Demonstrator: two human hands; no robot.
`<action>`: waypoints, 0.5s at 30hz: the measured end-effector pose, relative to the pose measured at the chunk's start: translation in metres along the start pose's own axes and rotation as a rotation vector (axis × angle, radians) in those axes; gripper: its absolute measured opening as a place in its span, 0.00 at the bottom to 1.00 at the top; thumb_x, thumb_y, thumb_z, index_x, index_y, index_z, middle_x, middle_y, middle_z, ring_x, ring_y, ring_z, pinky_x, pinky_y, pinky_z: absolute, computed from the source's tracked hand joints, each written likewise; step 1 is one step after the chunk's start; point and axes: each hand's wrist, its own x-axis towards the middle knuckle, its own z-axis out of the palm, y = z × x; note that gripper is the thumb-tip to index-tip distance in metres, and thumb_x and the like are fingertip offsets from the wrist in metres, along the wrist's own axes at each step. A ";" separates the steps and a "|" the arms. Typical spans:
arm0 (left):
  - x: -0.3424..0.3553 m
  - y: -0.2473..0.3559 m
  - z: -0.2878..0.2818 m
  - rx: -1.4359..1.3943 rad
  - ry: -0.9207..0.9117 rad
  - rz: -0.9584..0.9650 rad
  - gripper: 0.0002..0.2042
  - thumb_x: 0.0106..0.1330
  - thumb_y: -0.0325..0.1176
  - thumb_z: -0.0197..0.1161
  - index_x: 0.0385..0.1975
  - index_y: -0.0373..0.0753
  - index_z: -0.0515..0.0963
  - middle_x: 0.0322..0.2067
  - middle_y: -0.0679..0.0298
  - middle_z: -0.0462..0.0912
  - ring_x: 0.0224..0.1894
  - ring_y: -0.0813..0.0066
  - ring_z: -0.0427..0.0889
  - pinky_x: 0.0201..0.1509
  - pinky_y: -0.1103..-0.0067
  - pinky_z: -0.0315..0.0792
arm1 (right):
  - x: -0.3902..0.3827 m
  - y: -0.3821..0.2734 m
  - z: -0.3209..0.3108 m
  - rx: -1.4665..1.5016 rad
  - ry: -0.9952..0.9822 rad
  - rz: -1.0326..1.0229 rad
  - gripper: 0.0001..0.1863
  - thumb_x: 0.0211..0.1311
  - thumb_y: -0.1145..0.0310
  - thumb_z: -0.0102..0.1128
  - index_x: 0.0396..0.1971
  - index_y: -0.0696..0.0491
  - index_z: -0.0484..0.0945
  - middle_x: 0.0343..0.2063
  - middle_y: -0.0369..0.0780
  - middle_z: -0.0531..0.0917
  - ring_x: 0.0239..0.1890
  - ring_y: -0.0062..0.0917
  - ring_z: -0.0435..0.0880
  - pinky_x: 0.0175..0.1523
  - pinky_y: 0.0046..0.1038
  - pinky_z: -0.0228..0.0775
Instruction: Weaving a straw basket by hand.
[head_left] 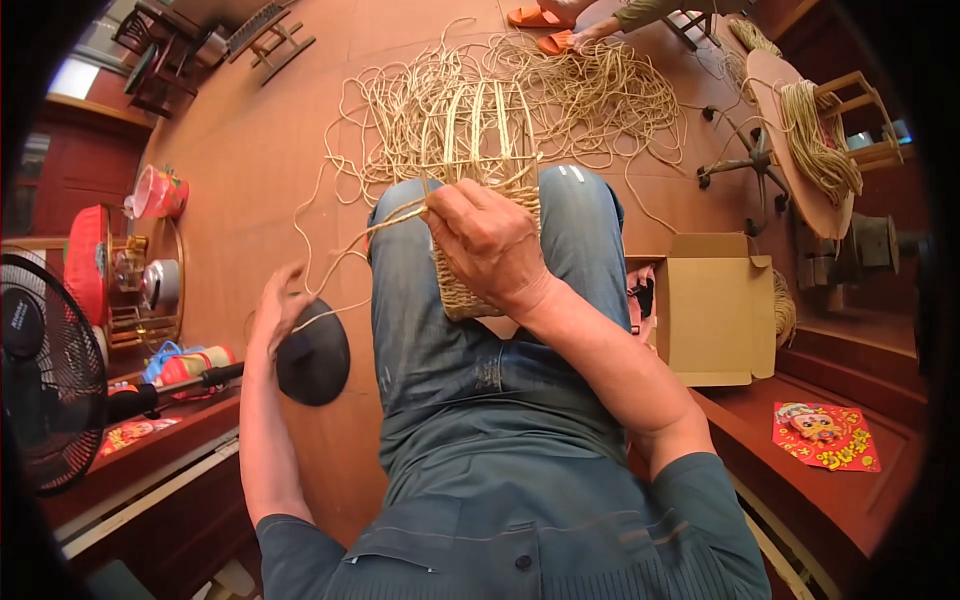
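A partly woven basket-like frame (461,296) of tan cord stands between my knees, its lower part closely woven and its far part open, with pale upright strands. Over its near left side, my right hand (485,240) is closed, pinching a doubled tan cord (398,215) that comes out to the left. My left hand (275,312) is off to the left, beyond my left knee, its fingers curled about the loose part of this cord. Slack loops hang between the two hands. My right hand hides part of the weave.
Loose cord (615,100) lies heaped on the floor ahead, near another person's orange slippers (540,18). At left are a black fan (45,370) and a dark round seat (313,352). An open cardboard box (715,320) and a swivel-base chair (745,165) are at right.
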 end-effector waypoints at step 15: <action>0.041 0.231 0.038 -0.443 0.146 0.049 0.06 0.77 0.33 0.64 0.43 0.39 0.84 0.26 0.64 0.88 0.30 0.78 0.86 0.36 0.76 0.77 | -0.004 0.001 -0.004 -0.029 -0.008 0.024 0.05 0.67 0.73 0.71 0.37 0.54 0.82 0.29 0.42 0.79 0.31 0.39 0.83 0.36 0.37 0.75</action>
